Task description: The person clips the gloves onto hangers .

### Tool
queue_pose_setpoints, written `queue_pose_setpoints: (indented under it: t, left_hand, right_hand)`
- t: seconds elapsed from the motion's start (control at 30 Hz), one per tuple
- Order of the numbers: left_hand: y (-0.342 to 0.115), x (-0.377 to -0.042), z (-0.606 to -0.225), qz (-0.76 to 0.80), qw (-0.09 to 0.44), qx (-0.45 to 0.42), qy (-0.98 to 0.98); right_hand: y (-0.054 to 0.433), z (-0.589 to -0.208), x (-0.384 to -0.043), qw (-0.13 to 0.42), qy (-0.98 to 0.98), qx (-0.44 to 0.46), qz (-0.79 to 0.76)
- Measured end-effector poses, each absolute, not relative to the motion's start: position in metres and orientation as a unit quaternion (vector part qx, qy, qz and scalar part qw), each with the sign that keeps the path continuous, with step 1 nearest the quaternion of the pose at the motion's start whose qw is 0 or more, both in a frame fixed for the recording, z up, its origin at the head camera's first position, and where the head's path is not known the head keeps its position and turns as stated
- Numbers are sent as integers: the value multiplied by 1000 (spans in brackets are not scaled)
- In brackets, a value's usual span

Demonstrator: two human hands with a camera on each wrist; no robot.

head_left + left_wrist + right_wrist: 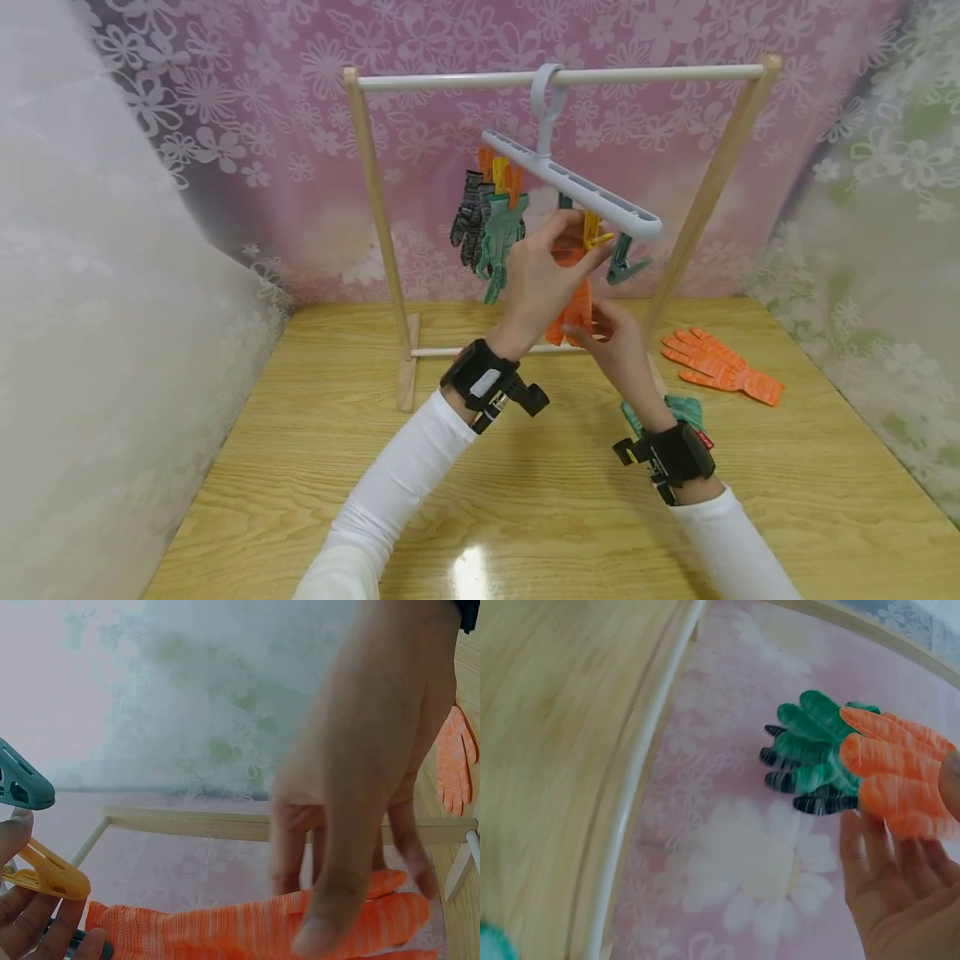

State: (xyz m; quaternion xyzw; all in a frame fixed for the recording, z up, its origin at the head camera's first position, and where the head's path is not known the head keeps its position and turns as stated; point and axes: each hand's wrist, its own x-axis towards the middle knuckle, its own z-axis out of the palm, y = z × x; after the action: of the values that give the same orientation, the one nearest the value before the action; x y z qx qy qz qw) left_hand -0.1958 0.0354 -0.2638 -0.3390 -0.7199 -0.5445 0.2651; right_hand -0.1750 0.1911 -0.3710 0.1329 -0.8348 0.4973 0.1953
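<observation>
An orange knit glove (576,304) hangs below the hanger, its cuff up beside a yellow clothespin (592,227). My left hand (543,271) pinches that clothespin at the cuff, thumb on one side and fingers on the other in the left wrist view. Lower down, my right hand (618,342) holds the glove's finger end between thumb and fingers, as the right wrist view also shows. The light grey hanger (592,197) hooks over the rack's white rod (660,75). A dark green clothespin (624,260) dangles from its near end, gripping nothing.
Green gloves (501,237) and dark grey gloves (468,218) hang from orange and yellow clothespins at the hanger's far end. Another orange glove (723,367) lies on the wooden table (337,500) at right. A green glove (684,410) lies partly hidden under my right wrist.
</observation>
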Motion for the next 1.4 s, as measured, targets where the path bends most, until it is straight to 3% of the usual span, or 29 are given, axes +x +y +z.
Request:
queue_pose_setpoints:
  t: [0.5,0.63,0.8,1.2,1.4]
  left_hand:
    - [30,-198,-265,-550,277,-360,-701]
    - [29,-198,-265,-551,267,-354,-707]
    - [28,-198,-266,-548,262,-353,-711]
    - [29,-201,-268,-538,264,-347,-721]
    - [28,-201,-269,-540,249,-346,-726]
  right_hand:
    - [270,-385,-136,206,-899,85,377]
    - [289,-396,-130,198,-919,141,310]
    - [315,-411,-123,125,-931,230,253]
    - [338,-438,-105,-49,-936,280,205]
    - [335,-447,-104,-59,-926,323,186]
